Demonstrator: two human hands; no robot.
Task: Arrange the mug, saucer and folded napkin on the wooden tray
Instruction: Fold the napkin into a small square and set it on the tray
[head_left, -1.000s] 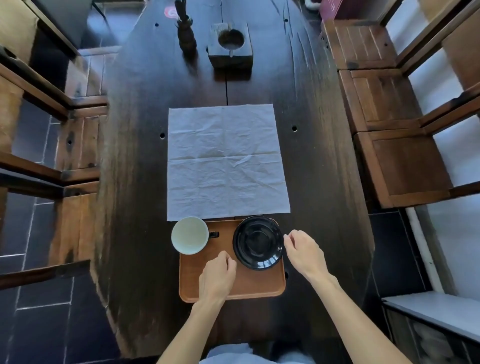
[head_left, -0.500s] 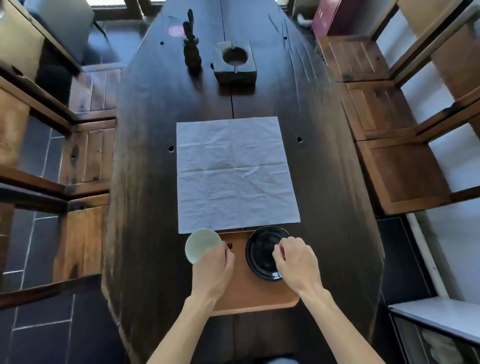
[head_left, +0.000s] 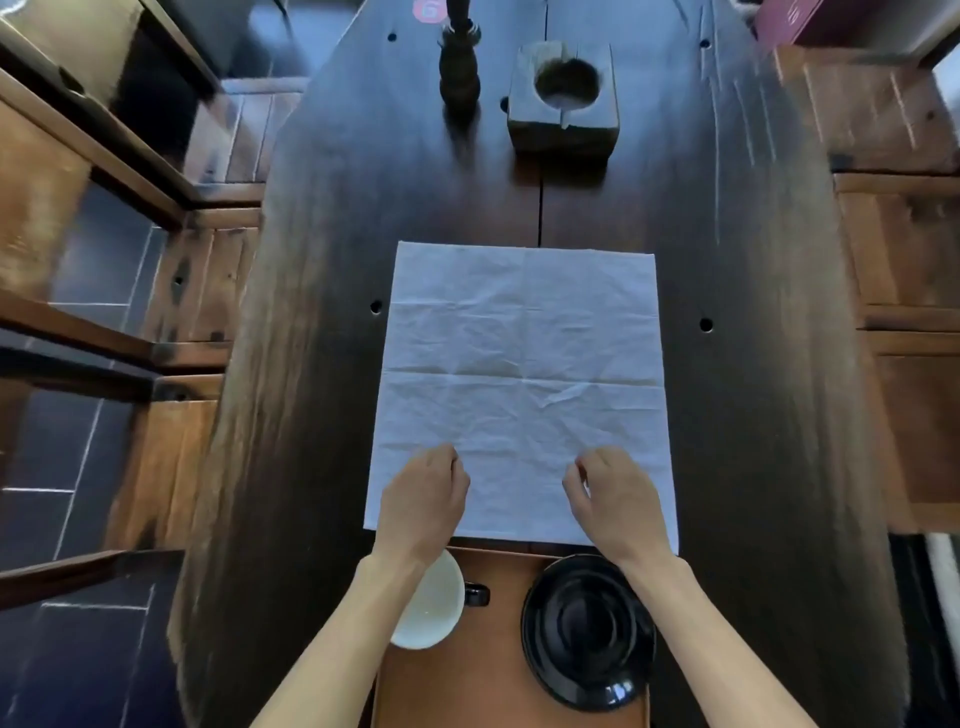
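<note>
The dark wooden table (head_left: 727, 415) is being covered, just beyond the fingertips, by the unfolded white napkin (head_left: 524, 364). Behind the wrists, the wooden tray (head_left: 498, 670) is being occupied by the black saucer (head_left: 587, 631) and the white mug (head_left: 434, 605). The left hand (head_left: 423, 501) and right hand (head_left: 615, 501) are being held loosely curled over the napkin's near part, nothing seemingly grasped. The near corners should probably be pinched evenly and folded along existing creases. The mug is being partly hidden by the left forearm; the tray's near edge is cut off.

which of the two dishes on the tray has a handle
The white mug, on the left side of the wooden tray; its dark handle points right. The black saucer beside it is flat, with no handle.
</note>
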